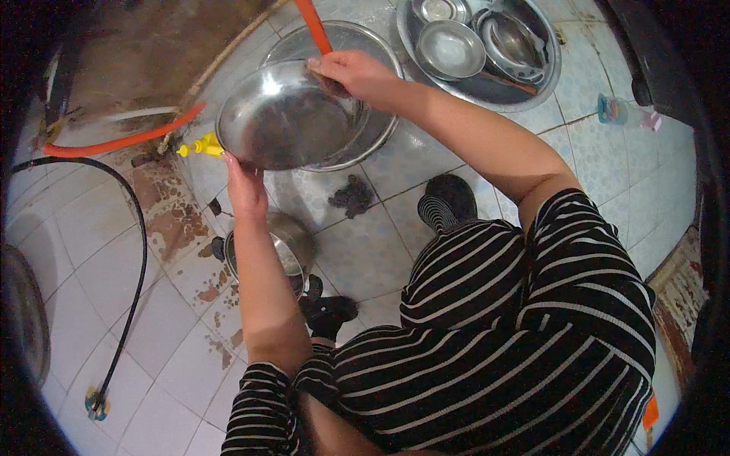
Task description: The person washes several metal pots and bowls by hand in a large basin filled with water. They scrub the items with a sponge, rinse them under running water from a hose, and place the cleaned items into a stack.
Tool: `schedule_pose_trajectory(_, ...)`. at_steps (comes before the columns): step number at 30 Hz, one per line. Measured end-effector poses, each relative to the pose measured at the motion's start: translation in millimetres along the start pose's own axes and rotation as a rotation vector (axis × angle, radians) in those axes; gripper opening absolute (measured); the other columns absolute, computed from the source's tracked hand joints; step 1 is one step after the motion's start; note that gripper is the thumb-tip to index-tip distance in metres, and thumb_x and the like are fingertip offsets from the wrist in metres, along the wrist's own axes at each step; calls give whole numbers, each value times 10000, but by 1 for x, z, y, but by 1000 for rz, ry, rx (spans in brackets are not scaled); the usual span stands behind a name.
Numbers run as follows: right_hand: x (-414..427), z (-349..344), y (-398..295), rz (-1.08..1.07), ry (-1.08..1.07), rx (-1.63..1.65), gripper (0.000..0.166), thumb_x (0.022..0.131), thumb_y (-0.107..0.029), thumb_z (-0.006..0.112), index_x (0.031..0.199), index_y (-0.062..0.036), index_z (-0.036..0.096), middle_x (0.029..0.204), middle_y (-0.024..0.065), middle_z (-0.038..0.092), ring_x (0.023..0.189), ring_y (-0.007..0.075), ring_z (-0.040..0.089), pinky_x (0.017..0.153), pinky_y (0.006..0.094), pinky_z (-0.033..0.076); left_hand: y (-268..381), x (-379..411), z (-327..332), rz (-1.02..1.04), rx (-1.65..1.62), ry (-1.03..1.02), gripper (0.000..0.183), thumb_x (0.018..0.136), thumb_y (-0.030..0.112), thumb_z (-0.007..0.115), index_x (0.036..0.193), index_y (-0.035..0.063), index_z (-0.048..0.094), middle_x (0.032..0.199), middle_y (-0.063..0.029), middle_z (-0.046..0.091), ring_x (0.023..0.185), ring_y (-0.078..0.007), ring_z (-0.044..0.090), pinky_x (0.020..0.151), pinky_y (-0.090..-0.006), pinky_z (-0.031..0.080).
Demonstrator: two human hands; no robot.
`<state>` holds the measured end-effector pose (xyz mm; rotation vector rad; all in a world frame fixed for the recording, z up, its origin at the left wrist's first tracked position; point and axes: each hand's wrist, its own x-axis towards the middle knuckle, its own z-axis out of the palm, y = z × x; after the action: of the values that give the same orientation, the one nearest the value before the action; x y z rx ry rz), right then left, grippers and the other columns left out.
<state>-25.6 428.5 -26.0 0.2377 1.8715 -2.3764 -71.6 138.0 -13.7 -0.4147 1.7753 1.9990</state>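
A wide stainless-steel bowl (285, 128) is tilted between my two hands above the floor. My left hand (246, 185) grips its near-left rim from below, with the thumb at the edge. On the far-right rim, my right hand (359, 77) has its fingers over the edge. An orange hose (313, 25) comes down from the top and meets the fingers of that hand; whether they hold it, I cannot tell. Beneath the bowl a larger steel basin (393, 134) rests on the tiles, mostly hidden. A yellow squeeze bottle (206, 145) shows beside the bowl's left rim.
Several metal dishes (451, 50) lie in a large steel basin (547, 85) at upper right. A metal pot (302, 239) stands partly behind my left forearm. Near my feet is a dark scrap (352, 196). A black hose (142, 228) hangs along the left wall; a bottle (615, 111) lies right.
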Motion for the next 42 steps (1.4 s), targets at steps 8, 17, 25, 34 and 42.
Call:
schedule_pose_trajectory(8,74,22,168,368,429,89,320,901,-401,534,874,-95,627,744,14,589,652,149,545,567,324,413,-1,-45,-6,-120,-67,282,487,1000,364,332,1307,-6,408,1333,-128,451,1205,-258,448,1039,-414,343)
schedule_pose_trajectory(17,56,66,141,54,190,89,350,926,-310,485,1106,-46,627,997,136,659,888,253,638,799,355,494,-21,-33,-25,-140,-104,389,484,1003,368,290,1286,-4,415,1333,-112,455,1175,-260,471,1028,-424,355)
schedule_pose_trajectory(25,-15,136,85,-826,-39,-774,459,885,-297,530,1268,-45,503,1328,158,478,1233,307,461,1009,477,368,-53,-21,0,-221,-223,310,437,1007,360,283,1239,32,455,1278,-117,486,1136,-274,496,981,-441,401)
schedule_pose_trajectory(34,71,24,192,65,79,-847,330,935,-275,436,1166,-106,601,1181,129,592,1049,320,578,891,420,462,-54,-37,-32,-314,-120,458,463,1003,380,297,1264,33,456,1298,-97,485,1163,-253,483,1014,-410,371)
schedule_pose_trajectory(42,-1,92,99,-371,-300,-266,307,896,-290,547,1094,-76,645,1046,107,656,985,221,621,851,348,483,-49,-25,-18,-373,-281,269,439,1000,360,324,1230,15,470,1248,-110,518,1125,-266,509,989,-444,394)
